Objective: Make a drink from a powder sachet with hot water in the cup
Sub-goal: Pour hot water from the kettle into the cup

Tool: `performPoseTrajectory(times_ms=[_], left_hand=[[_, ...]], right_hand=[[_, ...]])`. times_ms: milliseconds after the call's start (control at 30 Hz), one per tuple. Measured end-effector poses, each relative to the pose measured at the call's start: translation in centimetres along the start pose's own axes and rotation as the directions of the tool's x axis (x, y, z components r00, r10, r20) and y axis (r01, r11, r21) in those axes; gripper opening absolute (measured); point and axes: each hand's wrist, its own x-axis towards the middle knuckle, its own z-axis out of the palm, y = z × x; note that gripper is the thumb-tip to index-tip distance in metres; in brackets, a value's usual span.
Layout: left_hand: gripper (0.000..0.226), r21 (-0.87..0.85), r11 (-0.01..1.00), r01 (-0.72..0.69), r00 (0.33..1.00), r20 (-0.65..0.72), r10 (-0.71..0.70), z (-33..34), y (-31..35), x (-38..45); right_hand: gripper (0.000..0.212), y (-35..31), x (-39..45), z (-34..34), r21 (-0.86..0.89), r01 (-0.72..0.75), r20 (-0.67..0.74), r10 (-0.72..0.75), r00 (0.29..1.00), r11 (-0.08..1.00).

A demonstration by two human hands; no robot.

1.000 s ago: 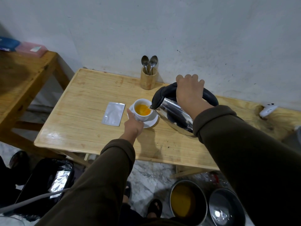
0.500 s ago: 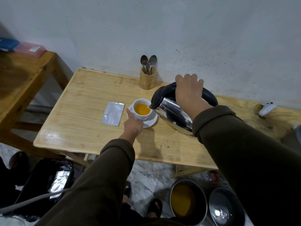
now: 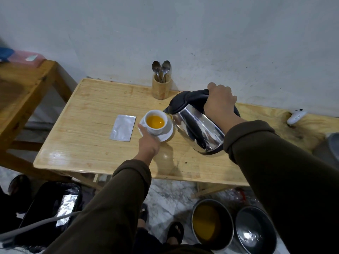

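Head view: kettle (image 3: 197,129) tilted, spout pointing left toward cup (image 3: 155,122).

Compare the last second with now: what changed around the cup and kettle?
The kettle tipped back toward upright, its spout drawing away from the cup. The right hand still grips its handle, the left hand still steadies the saucer. The sachet stayed put.

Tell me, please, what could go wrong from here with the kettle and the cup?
The kettle is tilted in the right hand, its spout beside the cup, so hot water might splash the left hand steadying the saucer. The cup looks fairly full, so more pouring could overflow it. The sachet lies close and might get wet.
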Motion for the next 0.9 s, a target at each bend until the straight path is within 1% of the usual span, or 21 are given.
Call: performPoseTrajectory(times_ms=[100, 233, 300, 333, 400, 500, 567, 667, 733, 767, 833, 900], left_hand=[[0.083, -0.016, 1.000, -0.006, 1.000, -0.020, 0.006, 1.2, -0.6, -0.2], [0.072, -0.038, 0.999, -0.029, 0.992, -0.126, 0.024, 2.5, -1.0, -0.2], [0.068, -0.077, 0.995, -0.055, 0.993, -0.106, 0.047, 3.1, -1.5, 0.2], [0.064, -0.069, 0.995, -0.067, 0.994, -0.095, 0.060, 3.4, -1.7, 0.3], [0.052, 0.020, 0.997, -0.073, 0.994, -0.082, 0.075, 3.6, -1.9, 0.5], [0.035, 0.219, 0.971, -0.097, 0.992, -0.054, 0.111, 4.2, -2.1, 1.3], [0.036, 0.328, 0.942, -0.077, 0.994, -0.047, 0.098, 4.7, -2.2, 1.9], [0.039, 0.382, 0.924, -0.032, 0.996, -0.067, 0.063, 5.2, -2.4, 2.3], [0.039, 0.440, 0.894, -0.085, 0.991, -0.055, 0.122, 5.3, -2.3, 2.5], [0.041, 0.460, 0.882, -0.104, 0.989, -0.043, 0.139, 5.4, -2.4, 2.7], [0.044, 0.468, 0.880, -0.077, 0.993, -0.039, 0.108, 5.6, -2.5, 3.1], [0.045, 0.473, 0.880, -0.054, 0.995, -0.048, 0.087, 5.9, -2.8, 3.6]], right_hand=[[0.032, 1.6, -0.2, -0.1, 0.113, -0.082, -0.012, 0.084, 0.996, 0.990], [0.031, 3.9, -0.4, 0.0, 0.257, -0.224, -0.030, 0.240, 0.970, 0.940], [0.031, 5.1, -0.6, 0.0, 0.328, -0.301, -0.040, 0.331, 0.943, 0.896], [0.031, 5.8, -0.7, 0.0, 0.362, -0.332, -0.047, 0.373, 0.927, 0.871], [0.029, 7.1, -1.0, 0.1, 0.425, -0.382, -0.057, 0.446, 0.893, 0.820], [0.028, 8.9, -1.4, 0.4, 0.504, -0.438, -0.063, 0.537, 0.841, 0.745], [0.027, 10.1, -1.7, 0.8, 0.562, -0.451, -0.066, 0.581, 0.812, 0.694], [0.026, 11.7, -2.2, 1.6, 0.645, -0.450, -0.075, 0.637, 0.767, 0.618], [0.027, 12.7, -2.4, 2.2, 0.671, -0.462, -0.075, 0.673, 0.735, 0.580], [0.028, 13.2, -2.4, 2.5, 0.684, -0.467, -0.071, 0.688, 0.722, 0.560], [0.028, 14.1, -2.6, 3.0, 0.704, -0.472, -0.062, 0.708, 0.704, 0.530], [0.029, 14.9, -2.8, 3.4, 0.707, -0.477, -0.060, 0.715, 0.696, 0.523]])
